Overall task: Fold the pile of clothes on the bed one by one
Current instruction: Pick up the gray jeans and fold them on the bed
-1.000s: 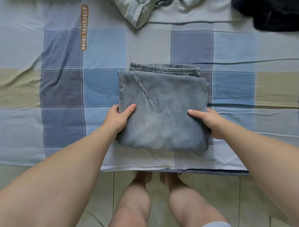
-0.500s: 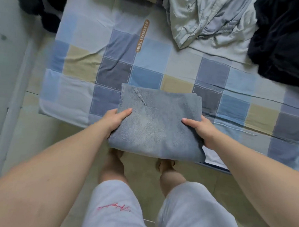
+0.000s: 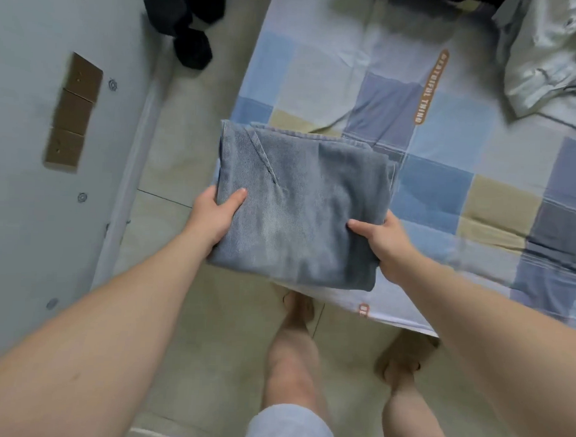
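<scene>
While the left hand (image 3: 214, 215) and right hand (image 3: 386, 247) each gripped a side of the folded jeans (image 3: 297, 212) over the corner of the bed (image 3: 448, 142), that garment looked done, but a crumpled pale shirt (image 3: 551, 58) farther back awaited folding.

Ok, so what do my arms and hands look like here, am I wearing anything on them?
The left forearm and right forearm are bare, no sleeves in view. The left hand and right hand carry no gloves, and no watch, bracelet or ring shows. The only clothing visible is pale blue-grey shorts.
</scene>
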`<state>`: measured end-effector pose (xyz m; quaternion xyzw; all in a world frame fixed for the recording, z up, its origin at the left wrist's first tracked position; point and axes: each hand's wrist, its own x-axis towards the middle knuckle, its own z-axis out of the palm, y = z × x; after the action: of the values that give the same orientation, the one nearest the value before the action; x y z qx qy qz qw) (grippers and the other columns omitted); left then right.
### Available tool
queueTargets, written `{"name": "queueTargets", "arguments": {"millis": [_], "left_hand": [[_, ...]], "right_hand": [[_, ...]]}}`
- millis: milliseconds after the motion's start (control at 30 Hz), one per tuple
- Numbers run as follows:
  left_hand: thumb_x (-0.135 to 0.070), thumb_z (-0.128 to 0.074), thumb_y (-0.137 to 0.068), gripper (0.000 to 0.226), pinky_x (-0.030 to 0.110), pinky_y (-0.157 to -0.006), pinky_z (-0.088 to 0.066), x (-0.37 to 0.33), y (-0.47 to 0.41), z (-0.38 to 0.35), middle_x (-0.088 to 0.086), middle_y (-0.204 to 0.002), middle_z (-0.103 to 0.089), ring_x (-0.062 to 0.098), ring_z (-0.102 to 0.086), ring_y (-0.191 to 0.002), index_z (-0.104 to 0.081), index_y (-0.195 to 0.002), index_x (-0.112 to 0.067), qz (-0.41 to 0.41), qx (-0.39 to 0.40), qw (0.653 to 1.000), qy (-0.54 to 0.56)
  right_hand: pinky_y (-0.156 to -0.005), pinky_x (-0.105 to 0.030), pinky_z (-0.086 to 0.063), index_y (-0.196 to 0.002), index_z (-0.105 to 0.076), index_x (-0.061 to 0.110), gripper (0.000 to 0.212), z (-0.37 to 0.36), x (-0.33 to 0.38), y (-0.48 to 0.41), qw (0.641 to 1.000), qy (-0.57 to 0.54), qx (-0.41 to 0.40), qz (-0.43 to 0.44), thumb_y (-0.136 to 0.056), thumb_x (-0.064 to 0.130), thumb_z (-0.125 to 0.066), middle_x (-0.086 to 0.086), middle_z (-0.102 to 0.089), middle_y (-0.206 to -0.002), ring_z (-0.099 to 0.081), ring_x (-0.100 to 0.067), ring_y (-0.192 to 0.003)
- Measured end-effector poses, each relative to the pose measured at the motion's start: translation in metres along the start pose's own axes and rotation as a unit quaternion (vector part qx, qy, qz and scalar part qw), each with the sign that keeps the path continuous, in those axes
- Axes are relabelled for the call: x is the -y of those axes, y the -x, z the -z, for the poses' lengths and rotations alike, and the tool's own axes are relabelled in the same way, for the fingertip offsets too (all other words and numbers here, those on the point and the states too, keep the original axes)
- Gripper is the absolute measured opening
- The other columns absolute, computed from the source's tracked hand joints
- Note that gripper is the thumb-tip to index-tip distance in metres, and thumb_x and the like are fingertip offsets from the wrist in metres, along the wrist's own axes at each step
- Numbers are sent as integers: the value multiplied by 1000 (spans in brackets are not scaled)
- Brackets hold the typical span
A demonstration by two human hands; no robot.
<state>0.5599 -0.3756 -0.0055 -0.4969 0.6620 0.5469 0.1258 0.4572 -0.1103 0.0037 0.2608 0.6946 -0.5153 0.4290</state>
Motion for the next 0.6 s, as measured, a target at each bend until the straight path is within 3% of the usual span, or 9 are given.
{"name": "queueTargets", "arguments": {"millis": [67, 167, 233, 300, 367, 400, 467, 533, 600], "left_hand": [[-31, -70, -95, 26, 31, -93, -52, 8, -26, 15, -1, -107, -69, 19, -67, -102, -64, -117, -19, -16, -14, 1000, -16], [-33, -69, -94, 25, 32, -93, -49, 23, -55, 24, 0, -112, -69, 23, -66, -108, -62, -115, -21, -20, -21, 996, -82], [-34, -70, -92, 46, 33, -99, -46, 30, -69, 27, 3, -129, -65, 25, -61, -119, -55, -133, -18, -13, -23, 992, -120], [-35, -71, -90, 73, 39, -111, -38, 32, -70, 28, 6, -150, -49, 28, -48, -135, -36, -152, -20, -41, -62, 980, -186], [-36, -69, -89, 81, 48, -113, -32, 30, -61, 28, 8, -160, -34, 33, -35, -142, -27, -156, -22, -161, -139, 916, -340], [-37, -66, -89, 79, 51, -112, -33, 29, -57, 27, 9, -162, -30, 35, -32, -143, -28, -156, -23, -242, -155, 873, -394], [-40, -59, -90, 74, 54, -114, -30, 29, -59, 18, 9, -165, -25, 34, -26, -147, -29, -156, -27, -368, -112, 805, -452], [-49, -51, -96, 74, 53, -121, -14, 34, -72, 5, 6, -169, -10, 31, -13, -154, -15, -160, -34, -374, -29, 770, -516], [-61, -35, -100, 75, 50, -123, 3, 42, -90, -4, 2, -169, 10, 27, 4, -156, 8, -157, -37, -337, 16, 753, -565]], "right_hand": [[-90, -42, -54, -103, -62, 26, 27, -30, -9, -16, 1000, 11, -9, -20, -89, 6, -72, 3, -71, -104, -67, -23, -100], [-99, -47, -50, -116, -58, 21, 27, -55, -19, -34, 995, 68, -17, -71, -93, 12, -69, -4, -67, -117, -62, -29, -108], [-101, -47, -48, -130, -51, 18, 41, -64, -24, -44, 990, 112, -38, -79, -93, 21, -69, -8, -62, -130, -59, -31, -114], [-110, -48, -40, -148, -33, 16, 72, -67, -25, -42, 975, 195, -105, -26, -89, 31, -72, -10, -47, -148, -47, -32, -131], [-120, -50, -22, -158, -15, 19, 95, -68, -23, -30, 901, 382, -178, 105, -86, 42, -72, -7, -22, -163, -22, -29, -149], [-121, -52, -16, -159, -11, 22, 99, -70, -22, -23, 844, 468, -180, 189, -84, 46, -70, -5, -12, -166, -12, -29, -152], [-119, -60, -10, -159, -9, 29, 103, -79, -21, -18, 746, 573, -121, 316, -80, 57, -67, -3, -2, -168, -3, -30, -154], [-116, -68, -8, -160, -5, 30, 111, -95, -27, -31, 688, 637, -59, 342, -73, 73, -61, -5, 3, -169, 2, -34, -154], [-112, -74, -3, -160, 1, 30, 120, -111, -31, -53, 664, 681, -20, 308, -68, 88, -50, -8, 11, -168, 9, -37, -154]]}}
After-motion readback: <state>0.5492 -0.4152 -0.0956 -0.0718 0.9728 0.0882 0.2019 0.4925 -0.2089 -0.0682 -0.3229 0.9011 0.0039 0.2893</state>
